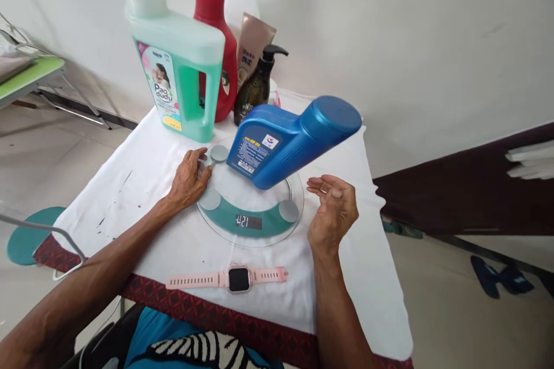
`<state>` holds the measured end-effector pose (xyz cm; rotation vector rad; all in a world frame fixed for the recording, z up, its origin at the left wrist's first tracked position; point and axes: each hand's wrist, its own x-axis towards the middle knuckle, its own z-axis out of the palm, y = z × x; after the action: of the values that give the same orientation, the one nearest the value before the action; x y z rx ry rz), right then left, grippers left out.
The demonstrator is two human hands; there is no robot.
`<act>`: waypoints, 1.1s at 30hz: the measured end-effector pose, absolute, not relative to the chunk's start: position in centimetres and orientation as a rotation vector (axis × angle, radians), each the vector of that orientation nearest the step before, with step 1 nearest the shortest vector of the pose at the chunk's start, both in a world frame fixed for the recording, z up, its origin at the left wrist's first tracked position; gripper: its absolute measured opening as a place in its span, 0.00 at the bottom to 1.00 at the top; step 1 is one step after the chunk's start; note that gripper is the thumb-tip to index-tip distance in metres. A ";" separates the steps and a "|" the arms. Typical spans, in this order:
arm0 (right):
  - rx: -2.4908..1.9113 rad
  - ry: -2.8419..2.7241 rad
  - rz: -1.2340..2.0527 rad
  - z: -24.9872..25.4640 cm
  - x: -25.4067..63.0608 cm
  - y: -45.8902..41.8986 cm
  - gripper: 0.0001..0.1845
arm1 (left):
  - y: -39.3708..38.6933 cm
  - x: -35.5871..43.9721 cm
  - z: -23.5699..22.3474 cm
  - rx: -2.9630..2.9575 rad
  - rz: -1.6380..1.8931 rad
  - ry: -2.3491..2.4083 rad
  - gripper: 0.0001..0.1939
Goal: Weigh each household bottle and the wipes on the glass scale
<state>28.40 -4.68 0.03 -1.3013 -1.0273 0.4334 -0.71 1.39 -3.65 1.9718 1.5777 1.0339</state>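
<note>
A round glass scale point(242, 232) with a teal band and grey pads lies on the white cloth, its small display lit. On the scale stands a blue bottle point(281, 147) with a wide cap, slanting to the right in the picture. My left hand point(189, 176) rests at the scale's left edge, thumb and fingers apart, beside a grey pad. To the right of the scale, my right hand point(332, 210) is raised with loosely bent fingers, touching neither bottle nor scale. A pink watch point(239, 279) lies flat in front of the scale.
Behind the scale stand a green detergent jug point(173, 69), a red bottle point(216, 40), a dark pump bottle point(255, 89), a pinkish tube point(255, 40) and a white bottle point(240, 0). The wall is close behind. Slippers point(501, 278) lie on the floor at right.
</note>
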 end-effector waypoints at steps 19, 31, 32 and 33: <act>-1.343 -1.085 0.565 6.9 22.5 0.4 0.30 | 0.2 0.2 -4.3 1.889 1.060 1.578 0.25; -0.997 -1.249 0.571 11.5 13.9 1.4 0.19 | -0.3 0.8 -4.4 1.845 1.067 1.485 0.26; -0.968 -1.287 0.630 11.6 12.5 1.8 0.20 | -0.2 0.8 -4.6 1.851 1.098 1.463 0.27; -0.944 -1.321 0.693 11.4 11.2 2.2 0.21 | -0.2 0.8 -4.7 1.860 1.129 1.441 0.28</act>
<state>11.16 2.23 11.40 -0.9440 -1.3213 0.6926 0.79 -0.22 -4.70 1.8595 1.4412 1.1295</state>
